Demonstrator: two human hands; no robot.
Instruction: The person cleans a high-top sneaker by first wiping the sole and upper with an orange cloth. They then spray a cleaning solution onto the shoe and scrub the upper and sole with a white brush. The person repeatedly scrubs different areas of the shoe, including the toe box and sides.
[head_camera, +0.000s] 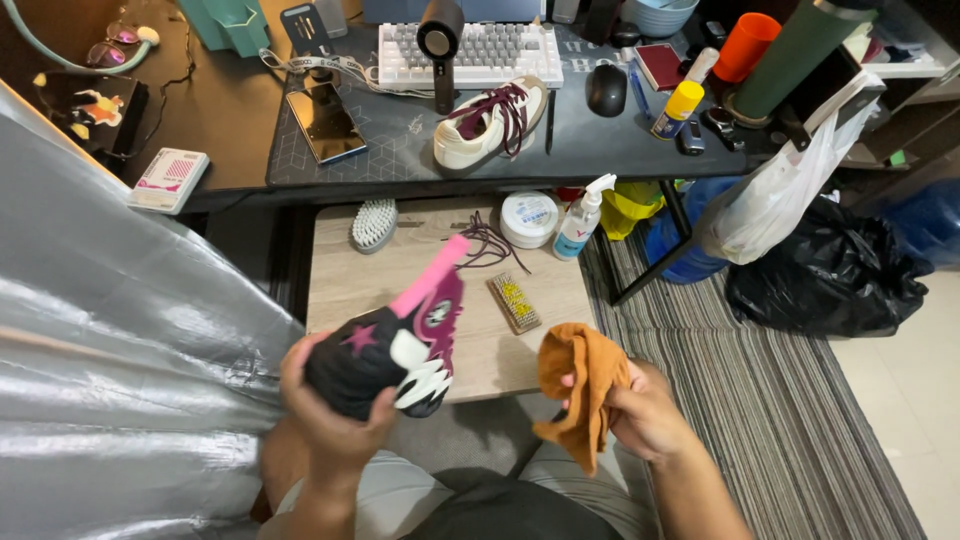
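My left hand (335, 405) grips a black, magenta and pink sneaker (400, 340) by its heel, toe tilted up and away from me, its white toothed sole facing right. My right hand (640, 410) is closed on a crumpled orange-brown cloth (580, 385), held a little to the right of the sneaker and not touching it. Both are held above my lap, at the near edge of a low wooden board (470, 275). A second sneaker (490, 125), cream with maroon laces, lies on the dark desk mat beyond.
On the board lie a white brush (374, 223), a loose maroon lace (492, 243), a round white tub (529, 217), a pump bottle (580, 220) and a small yellow-bristled brush (514, 302). The desk holds a keyboard (470, 52), phone (325, 122), mouse (606, 88). Silver sheet left; bags right.
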